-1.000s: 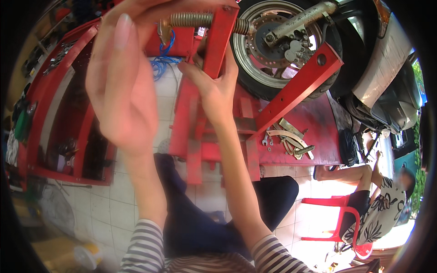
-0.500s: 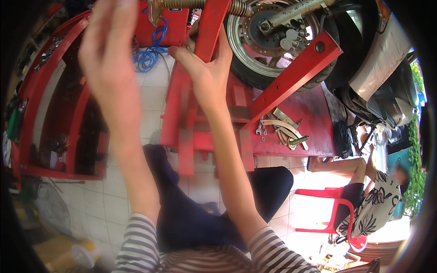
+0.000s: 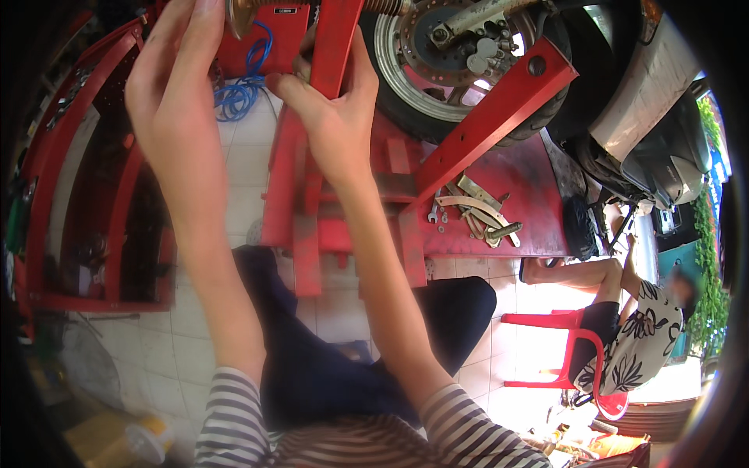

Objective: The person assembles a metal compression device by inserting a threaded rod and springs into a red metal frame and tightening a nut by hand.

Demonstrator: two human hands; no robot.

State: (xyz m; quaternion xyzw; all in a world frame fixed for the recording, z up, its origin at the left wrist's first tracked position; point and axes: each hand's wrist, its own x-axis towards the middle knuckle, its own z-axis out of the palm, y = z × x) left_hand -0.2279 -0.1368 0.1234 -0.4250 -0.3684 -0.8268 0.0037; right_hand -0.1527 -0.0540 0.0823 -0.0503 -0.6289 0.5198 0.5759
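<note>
My right hand [image 3: 339, 109] is wrapped round a red steel upright [image 3: 334, 66] of a stand, thumb on its left side. A coarse threaded screw rod [image 3: 386, 6] passes through the top of this upright. At the rod's left end is a brass-coloured metal end piece [image 3: 242, 17], partly cut off by the upper edge. My left hand [image 3: 175, 86] is raised just left of that piece, fingers stretched upward and apart. Its fingertips run out of the picture, so any contact there is hidden. A second red arm [image 3: 495, 117] with a hole slants up at the right.
A motorcycle wheel [image 3: 406, 93] with a brake disc stands behind the stand. Metal levers [image 3: 480, 210] and a wrench [image 3: 433, 209] lie on the red platform [image 3: 538, 210]. Blue hose [image 3: 242, 97] coils behind. A red rack [image 3: 117, 234] is at left; a person [image 3: 632, 335] sits on a red chair [image 3: 566, 320].
My left hand has shifted a little up and left and looks less blurred. The end piece shows lower and farther left. The whole view has slid slightly; my right hand keeps its grip.
</note>
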